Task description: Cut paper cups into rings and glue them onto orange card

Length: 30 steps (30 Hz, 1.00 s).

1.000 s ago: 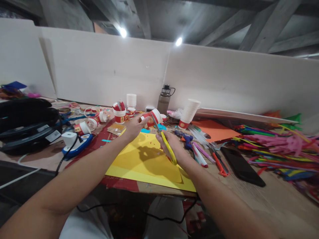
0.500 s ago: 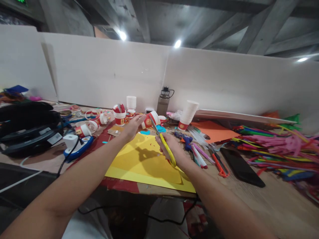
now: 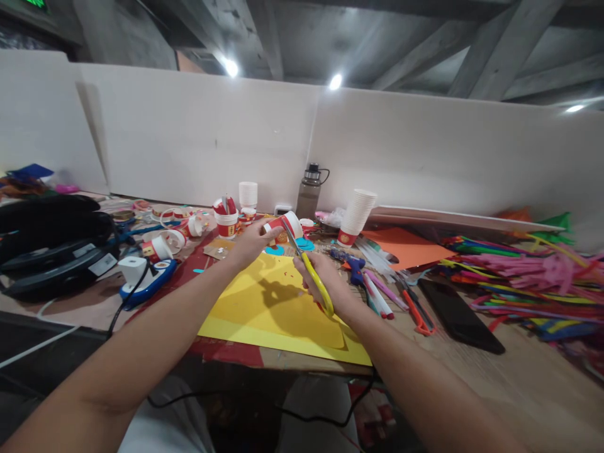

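Note:
Held up over the yellow paper is a red and white paper cup point(image 3: 280, 234), tilted on its side. My left hand point(image 3: 253, 243) is closed on the cup's left end, the thumb lying along its side. In my right hand point(image 3: 326, 277) are yellow-handled scissors point(image 3: 317, 280), their blades pointing up and away at the cup's right part. Whether the blades are cutting the wall or only touch it, I cannot tell. Below both hands lie yellow sheets of paper point(image 3: 278, 314) with small red scraps on them. Blue paper pieces point(image 3: 304, 244) lie just behind.
To the right are stacked paper cups point(image 3: 357, 217), a blue glue gun point(image 3: 355, 267), markers point(image 3: 377, 296), an orange-handled cutter point(image 3: 418, 311), a phone point(image 3: 460, 316) and pipe cleaners point(image 3: 542, 270). A bottle point(image 3: 309, 192) stands behind. Leftward are a power strip point(image 3: 150, 283) and cut cups point(image 3: 158, 247).
My left hand has shifted its grip, its thumb now lying on the cup's side. The cup has turned a little, while the right hand and scissors stay nearly in place.

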Each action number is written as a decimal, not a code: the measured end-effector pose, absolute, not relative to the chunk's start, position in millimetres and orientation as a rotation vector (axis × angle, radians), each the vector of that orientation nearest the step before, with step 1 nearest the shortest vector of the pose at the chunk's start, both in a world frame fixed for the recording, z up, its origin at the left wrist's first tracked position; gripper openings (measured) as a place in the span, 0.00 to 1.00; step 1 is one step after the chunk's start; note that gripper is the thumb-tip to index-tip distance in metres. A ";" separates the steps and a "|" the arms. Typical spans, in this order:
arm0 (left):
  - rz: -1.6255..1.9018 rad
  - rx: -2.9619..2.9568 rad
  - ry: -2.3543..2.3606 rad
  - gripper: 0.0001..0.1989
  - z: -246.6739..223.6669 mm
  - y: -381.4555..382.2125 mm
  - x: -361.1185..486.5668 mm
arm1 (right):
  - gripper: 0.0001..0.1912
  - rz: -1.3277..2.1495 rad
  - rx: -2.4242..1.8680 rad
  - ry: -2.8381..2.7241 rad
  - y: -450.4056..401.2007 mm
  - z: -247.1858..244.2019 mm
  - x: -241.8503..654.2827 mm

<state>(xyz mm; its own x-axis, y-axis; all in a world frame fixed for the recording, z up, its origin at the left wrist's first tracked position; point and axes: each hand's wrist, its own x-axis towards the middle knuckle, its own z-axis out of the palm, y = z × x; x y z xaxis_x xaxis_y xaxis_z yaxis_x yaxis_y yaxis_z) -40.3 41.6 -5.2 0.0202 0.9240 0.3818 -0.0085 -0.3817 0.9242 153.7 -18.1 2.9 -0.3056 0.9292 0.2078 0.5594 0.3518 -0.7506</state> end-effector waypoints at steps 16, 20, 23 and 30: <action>1.482 1.666 1.055 0.25 -4.9 42.2 -41.1 | 0.14 0.751 -1.253 -2.015 -19.2 4.5 154.7; 1.485 1.702 1.037 0.25 -5.7 42.7 -39.7 | 0.16 0.694 -1.273 -2.003 -19.7 5.3 154.3; 1.519 1.703 0.983 0.23 -4.8 41.9 -38.8 | 0.15 0.741 -1.289 -1.972 -21.7 5.5 152.8; 1.536 1.435 0.802 0.25 -4.0 38.5 -36.0 | 0.14 0.751 -1.333 -1.923 -28.5 7.7 149.7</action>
<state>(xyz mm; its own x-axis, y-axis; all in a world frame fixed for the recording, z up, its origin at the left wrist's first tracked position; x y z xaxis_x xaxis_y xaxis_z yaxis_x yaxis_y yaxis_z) -36.0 38.5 -4.0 0.0343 0.9014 0.4316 -0.1607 -0.4212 0.8926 149.7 -28.5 7.7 -0.2525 0.9465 0.2009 0.5601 0.3123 -0.7673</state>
